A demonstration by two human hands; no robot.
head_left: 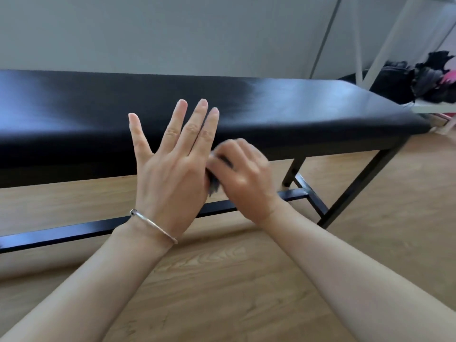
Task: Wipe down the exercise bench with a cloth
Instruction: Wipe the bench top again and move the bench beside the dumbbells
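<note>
Exercise bench (271,112), black and padded, is seen stretched across the wooden floor (246,280), touched by neither hand. A dark cloth (214,187), seemingly bunched for a firmer grip, is clutched in the blurred right hand (244,176) beside the left hand (170,169), whose fingers are spread wide. Dark bags (419,80) are piled beyond the bench's right end. No obstacle is seen on the padding.

Both forearms (103,280) are bare up to the picture's edge, the left wrist (145,236) wears a thin, plain silver bangle (153,225) with a small round bead at one end, and the left grip (170,174) has short, plain fingernails (183,101), while the right grip (246,178) is blurred.
</note>
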